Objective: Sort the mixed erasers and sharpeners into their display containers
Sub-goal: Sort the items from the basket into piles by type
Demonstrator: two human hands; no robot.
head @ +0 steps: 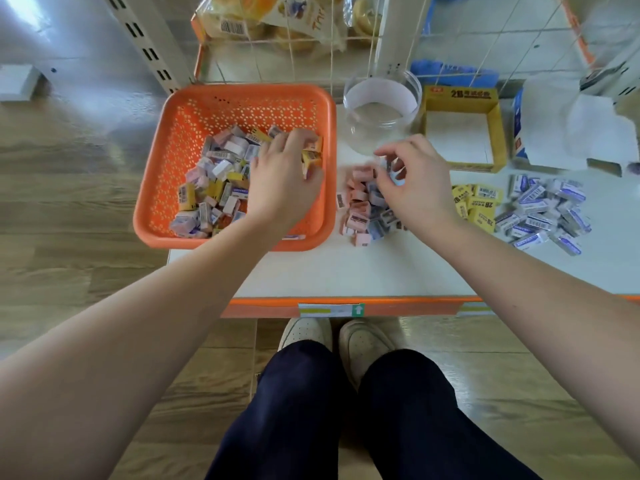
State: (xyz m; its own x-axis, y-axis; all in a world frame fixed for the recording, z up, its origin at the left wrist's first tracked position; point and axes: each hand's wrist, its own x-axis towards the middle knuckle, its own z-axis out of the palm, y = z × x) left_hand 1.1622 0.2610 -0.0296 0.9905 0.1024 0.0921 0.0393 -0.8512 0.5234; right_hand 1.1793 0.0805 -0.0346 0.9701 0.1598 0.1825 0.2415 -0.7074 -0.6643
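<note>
Sorting roughly half done; basket (149,202) holds mixed stock (214,174); three piles (362,209) lie on shelf (346,271); jar (381,112), box (493,133) empty; left hand (280,178) fingers buried in basket, grip unclear; right hand (415,181) pinches sharpener (394,173) above piles.

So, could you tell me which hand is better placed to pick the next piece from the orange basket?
Left. The left hand is inside the orange basket, reaching down among the mixed pieces. The right hand is outside it, above the sharpener pile, pinching a small piece.
</note>
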